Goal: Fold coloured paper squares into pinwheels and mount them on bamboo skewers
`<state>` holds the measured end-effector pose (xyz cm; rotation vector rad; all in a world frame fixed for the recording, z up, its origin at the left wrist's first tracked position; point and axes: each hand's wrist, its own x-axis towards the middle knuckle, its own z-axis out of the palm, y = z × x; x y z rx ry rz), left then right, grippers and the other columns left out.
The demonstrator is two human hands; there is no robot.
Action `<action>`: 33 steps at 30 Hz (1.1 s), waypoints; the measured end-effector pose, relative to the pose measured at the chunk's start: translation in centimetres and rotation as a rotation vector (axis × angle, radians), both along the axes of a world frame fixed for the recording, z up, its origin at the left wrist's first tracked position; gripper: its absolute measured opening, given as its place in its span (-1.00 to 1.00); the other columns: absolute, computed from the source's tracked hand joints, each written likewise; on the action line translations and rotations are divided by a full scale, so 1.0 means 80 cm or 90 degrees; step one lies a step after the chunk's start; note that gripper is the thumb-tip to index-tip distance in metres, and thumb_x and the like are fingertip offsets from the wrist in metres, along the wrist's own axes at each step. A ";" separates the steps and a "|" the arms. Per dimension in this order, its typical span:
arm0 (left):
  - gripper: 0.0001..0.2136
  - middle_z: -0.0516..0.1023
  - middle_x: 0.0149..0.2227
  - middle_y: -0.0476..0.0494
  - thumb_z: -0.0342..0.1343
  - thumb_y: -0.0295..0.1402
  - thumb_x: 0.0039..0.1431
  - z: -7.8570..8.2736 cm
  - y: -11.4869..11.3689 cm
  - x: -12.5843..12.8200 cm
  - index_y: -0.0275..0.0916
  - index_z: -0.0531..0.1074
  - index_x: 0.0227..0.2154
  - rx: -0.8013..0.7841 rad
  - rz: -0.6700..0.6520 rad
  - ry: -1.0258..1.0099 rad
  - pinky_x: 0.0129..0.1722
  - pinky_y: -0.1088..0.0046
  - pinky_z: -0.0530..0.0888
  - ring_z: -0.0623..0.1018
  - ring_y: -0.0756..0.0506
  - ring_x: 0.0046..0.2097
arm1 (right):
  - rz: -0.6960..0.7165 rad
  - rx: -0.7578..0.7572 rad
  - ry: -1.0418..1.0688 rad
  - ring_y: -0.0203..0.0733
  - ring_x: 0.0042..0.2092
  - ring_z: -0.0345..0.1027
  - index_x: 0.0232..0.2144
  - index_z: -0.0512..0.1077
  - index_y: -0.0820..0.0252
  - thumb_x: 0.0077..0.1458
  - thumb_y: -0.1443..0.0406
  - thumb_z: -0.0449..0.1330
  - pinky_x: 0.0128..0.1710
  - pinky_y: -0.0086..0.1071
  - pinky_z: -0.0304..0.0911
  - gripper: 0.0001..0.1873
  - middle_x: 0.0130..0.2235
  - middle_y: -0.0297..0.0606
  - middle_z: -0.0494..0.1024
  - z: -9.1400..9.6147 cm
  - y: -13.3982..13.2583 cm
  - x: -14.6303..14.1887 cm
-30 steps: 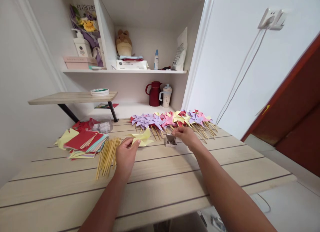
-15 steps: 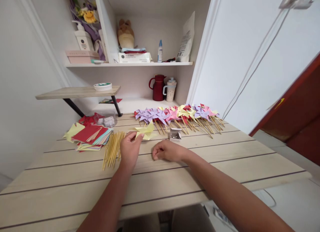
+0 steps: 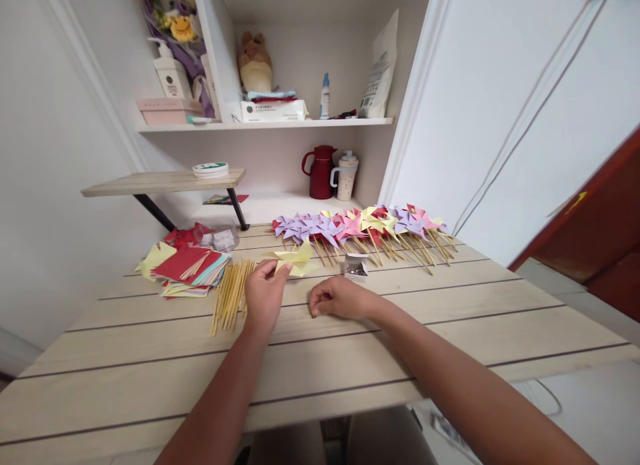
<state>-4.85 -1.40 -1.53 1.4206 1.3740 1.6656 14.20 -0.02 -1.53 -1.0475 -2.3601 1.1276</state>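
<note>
Left hand [image 3: 265, 293] gripping a yellow paper pinwheel [image 3: 299, 259], right hand [image 3: 343, 298] pinching low over the table [image 3: 350, 361]

The left hand is clamping the yellow pinwheel between its thumb and fingers, and the folded blades are pointing up and away from the person. The right hand is curling just beside it, thumb and fingertip pressing together on a tiny dark piece [image 3: 314, 316], too small to make out clearly. Whether those fingertips are touching the table, one cannot tell.

Just beyond the right hand, a small box [image 3: 356, 270] is standing with its flap raised, holding little shiny bits. To the left of the left hand, a bundle of thin sticks [image 3: 231, 295] is lying on the table, and next to it a stack of coloured paper [image 3: 183, 266] is spreading out, red on top. A clear plastic container [image 3: 223, 239] is sitting behind the stack.

Farther back, a row of stick-mounted pinwheels [image 3: 310, 228] in purple, pink, yellow and red is lying across the table. Behind them, a red jug [image 3: 323, 175] and a speckled cup [image 3: 346, 178] are standing side by side under a white shelf [image 3: 270, 125]. On the left, a low wooden stand [image 3: 150, 183] is carrying a round tin [image 3: 211, 171].
</note>
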 end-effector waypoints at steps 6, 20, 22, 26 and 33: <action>-0.81 0.49 -0.43 -0.04 0.25 -0.20 -0.02 0.001 -0.001 0.001 -0.24 0.54 -0.50 -0.006 -0.004 -0.007 -0.31 0.47 0.34 0.43 -0.06 -0.32 | -0.046 0.012 0.011 -0.31 -0.43 0.27 -0.38 0.59 0.18 0.05 0.35 0.20 -0.43 -0.49 0.09 -0.85 -0.44 -0.37 0.55 -0.001 0.003 0.007; -0.73 0.65 -0.27 -0.15 0.32 -0.22 -0.05 0.003 -0.006 0.004 -0.26 0.62 -0.29 -0.068 -0.065 -0.185 -0.16 0.36 0.45 0.56 -0.12 -0.22 | -0.321 0.129 0.184 -0.26 -0.41 0.25 -0.40 0.51 0.21 0.13 0.17 0.16 -0.40 -0.41 0.15 -0.77 -0.46 -0.33 0.46 0.012 0.007 0.009; -0.70 0.66 -0.29 -0.15 0.33 -0.21 -0.08 0.004 -0.007 0.005 -0.27 0.62 -0.27 -0.083 -0.086 -0.207 -0.14 0.34 0.46 0.58 -0.14 -0.21 | -0.360 0.185 0.240 -0.20 -0.33 0.32 -0.29 0.52 0.18 0.14 0.12 0.16 -0.32 -0.37 0.24 -0.73 -0.36 -0.28 0.50 0.017 0.007 0.010; -0.71 0.67 -0.32 -0.15 0.34 -0.22 -0.12 0.003 -0.006 0.007 -0.27 0.62 -0.31 -0.106 -0.121 -0.190 -0.15 0.34 0.47 0.60 -0.14 -0.22 | -0.324 0.265 0.285 -0.07 -0.05 0.37 -0.02 0.49 0.10 0.05 0.11 0.29 -0.04 -0.23 0.28 -0.56 -0.07 -0.16 0.52 0.027 0.000 0.008; -0.74 0.66 -0.26 -0.17 0.34 -0.25 -0.09 0.001 -0.007 0.013 -0.26 0.63 -0.31 -0.102 -0.172 -0.140 -0.11 0.32 0.45 0.59 -0.15 -0.20 | -0.256 0.162 0.284 -0.10 -0.09 0.42 -0.22 0.55 0.16 0.01 0.18 0.32 -0.06 -0.27 0.27 -0.73 -0.16 -0.21 0.59 0.031 -0.006 -0.002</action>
